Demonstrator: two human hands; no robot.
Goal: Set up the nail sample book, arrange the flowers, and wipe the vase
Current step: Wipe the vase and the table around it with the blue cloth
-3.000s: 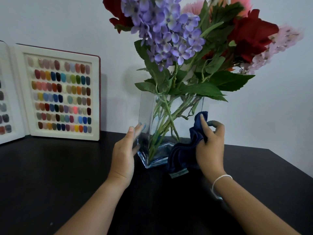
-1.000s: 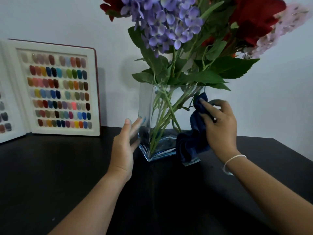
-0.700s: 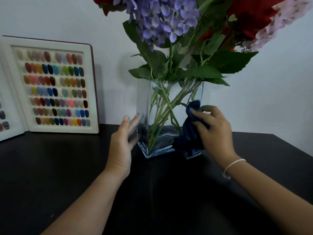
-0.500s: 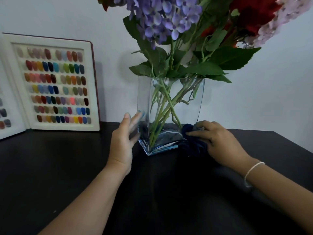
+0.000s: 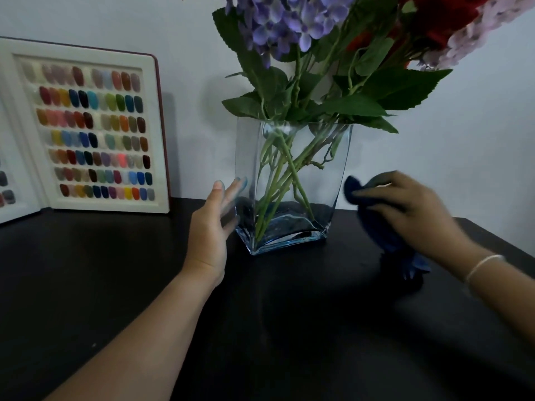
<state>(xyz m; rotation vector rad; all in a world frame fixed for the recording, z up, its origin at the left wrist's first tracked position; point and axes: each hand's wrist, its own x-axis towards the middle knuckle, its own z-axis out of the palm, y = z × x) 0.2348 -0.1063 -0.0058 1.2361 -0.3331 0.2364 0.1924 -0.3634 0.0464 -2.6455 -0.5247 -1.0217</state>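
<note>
A clear square glass vase [image 5: 324, 169] stands on the black table [image 5: 144, 285] and holds purple, red and pink flowers [image 5: 289, 21] with green stems. My left hand [image 5: 214, 227] rests flat against the vase's lower left side, fingers apart. To the right of the vase, clear of the glass, my right hand [image 5: 411, 209] grips a dark blue cloth [image 5: 382, 235]. The nail sample book [image 5: 95, 131] stands open against the wall at the left, showing rows of coloured nail tips.
A pale wall [image 5: 463, 140] runs behind the table. The table's right edge slants down at the far right. The flower heads and leaves overhang the vase above both hands.
My right hand has drawn the cloth off the vase's lower front and moved it out to the right. The left hand has stayed against the vase.
</note>
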